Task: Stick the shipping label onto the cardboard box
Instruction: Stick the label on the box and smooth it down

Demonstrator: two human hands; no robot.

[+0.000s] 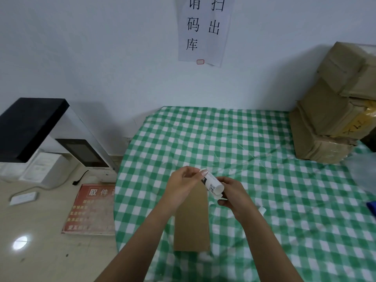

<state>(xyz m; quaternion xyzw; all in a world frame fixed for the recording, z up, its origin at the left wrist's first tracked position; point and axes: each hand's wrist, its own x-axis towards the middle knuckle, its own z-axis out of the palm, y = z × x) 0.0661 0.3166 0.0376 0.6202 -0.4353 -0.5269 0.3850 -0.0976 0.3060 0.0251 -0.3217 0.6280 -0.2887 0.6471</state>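
Label (212,185) is curling into a loose roll, held up in the air above the box (191,218), not touching it. Roll's long axis is running diagonal: upper-left end near the left hand's fingertips, lower-right end opening toward the right hand. Printed side is facing out, with a black band and a small QR-like code showing. A white strip is hanging off the lower-right end, possibly backing paper peeling away, but it's too small to be sure.

Box is lying flat on the green-checked cloth (264,159), long axis pointing away from the person toward the wall, near end close to the table's front edge.

Left hand (184,185) is reaching in from lower left, wrist bent, thumb and fingers pinching the roll's upper-left end. Right hand (234,193) is coming in from lower right, fingers curling around the lower-right end and gripping it from the side and below. Both forearms are crossing over the box area, converging at the label.

Stack of cartons (333,110) is sitting at the cloth's far right corner, well apart from the hands.
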